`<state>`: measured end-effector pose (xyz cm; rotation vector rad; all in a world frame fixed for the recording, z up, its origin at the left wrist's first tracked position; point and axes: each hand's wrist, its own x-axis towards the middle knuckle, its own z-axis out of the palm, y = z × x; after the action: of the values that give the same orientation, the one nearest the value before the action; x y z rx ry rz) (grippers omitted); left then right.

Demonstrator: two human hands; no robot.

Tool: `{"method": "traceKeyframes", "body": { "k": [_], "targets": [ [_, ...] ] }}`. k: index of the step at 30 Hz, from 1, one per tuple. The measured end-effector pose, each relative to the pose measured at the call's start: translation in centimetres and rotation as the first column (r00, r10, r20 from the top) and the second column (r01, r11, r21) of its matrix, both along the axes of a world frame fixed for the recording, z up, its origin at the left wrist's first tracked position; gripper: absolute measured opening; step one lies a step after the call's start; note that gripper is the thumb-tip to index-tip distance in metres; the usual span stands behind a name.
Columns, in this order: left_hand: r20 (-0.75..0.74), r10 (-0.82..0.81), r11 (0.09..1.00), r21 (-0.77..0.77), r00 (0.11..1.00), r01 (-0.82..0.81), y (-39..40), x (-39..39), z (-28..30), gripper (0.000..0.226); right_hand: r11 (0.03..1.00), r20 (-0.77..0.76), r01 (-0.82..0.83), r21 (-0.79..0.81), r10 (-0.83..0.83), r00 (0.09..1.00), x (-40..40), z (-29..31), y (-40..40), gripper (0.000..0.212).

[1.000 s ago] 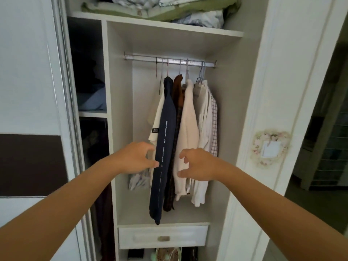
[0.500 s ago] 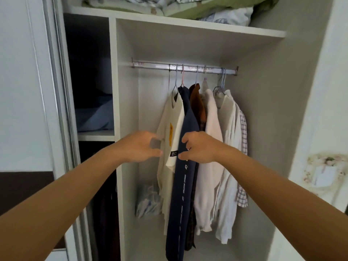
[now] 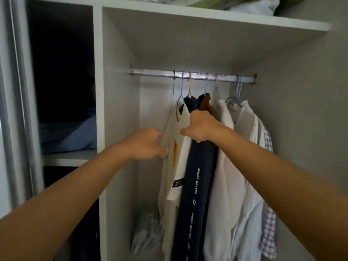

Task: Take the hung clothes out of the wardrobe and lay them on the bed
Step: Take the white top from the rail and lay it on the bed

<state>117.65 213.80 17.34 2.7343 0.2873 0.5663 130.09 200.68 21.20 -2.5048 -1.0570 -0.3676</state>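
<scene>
Several garments hang from a metal rail (image 3: pixel 197 76) in the open wardrobe: a white T-shirt with a yellow patch (image 3: pixel 177 162), a navy garment with white lettering (image 3: pixel 195 185), a brown one (image 3: pixel 205 102), a cream one (image 3: pixel 226 166), white shirts (image 3: pixel 248 147) and a checked shirt (image 3: pixel 268 185). My right hand (image 3: pixel 201 127) grips the top of the navy garment just below its hanger. My left hand (image 3: pixel 148 144) reaches to the white T-shirt's left edge with fingers curled, touching the cloth; whether it holds it is unclear.
A white vertical panel (image 3: pixel 98 110) divides off dark side shelves with folded blue cloth (image 3: pixel 71 134). Folded bedding (image 3: pixel 244 2) lies on the top shelf. A sliding door frame (image 3: pixel 17 110) stands at the left. A plastic bag (image 3: pixel 145 232) sits low in the hanging compartment.
The view has moved closer and up. My right hand rose from the navy garment's middle to its top and closed on it. My left hand moved right to the white T-shirt.
</scene>
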Motion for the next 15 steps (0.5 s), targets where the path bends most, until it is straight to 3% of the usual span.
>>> {"method": "traceKeyframes", "body": {
  "k": [3, 7, 15],
  "targets": [
    [-0.003, -0.013, 1.0, 0.002, 1.0, 0.013, 0.9, 1.8, 0.0, 0.048, 0.998, 0.019, 0.061, -0.032, -0.06, 0.998, 1.3, 0.5, 1.3, 0.014],
    [-0.048, -0.023, 1.0, 0.016, 0.999, 0.023, 2.3, 3.5, 0.1, 0.054, 0.994, -0.067, 0.088, -0.069, -0.093, 0.993, 2.1, 1.8, 3.3, 0.005],
    [-0.022, -0.061, 0.996, 0.058, 0.998, 0.062, 4.9, 4.6, 1.3, 0.062, 0.973, 0.077, 0.216, -0.078, -0.21, 0.975, 3.2, 2.9, 6.8, 0.009]
  ]
}}
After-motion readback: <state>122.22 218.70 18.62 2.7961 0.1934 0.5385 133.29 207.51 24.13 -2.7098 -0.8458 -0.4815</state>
